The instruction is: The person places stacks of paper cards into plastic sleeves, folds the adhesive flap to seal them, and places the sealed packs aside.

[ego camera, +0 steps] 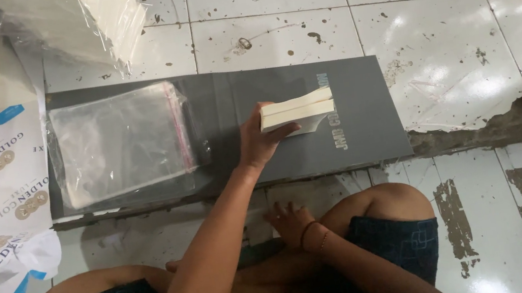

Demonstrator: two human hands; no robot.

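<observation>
The left hand (260,141) pinches a light, floppy cream paper stack (297,111) by its nine-o'clock edge over the grey board (366,118), while the right hand (290,219) rests with loose fingers at six o'clock.

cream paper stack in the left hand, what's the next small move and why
Probably carry the cream paper stack left to the clear plastic bags on the grey board: the left hand already grips it, the bags lie flat alongside, and the right hand rests idle.
</observation>
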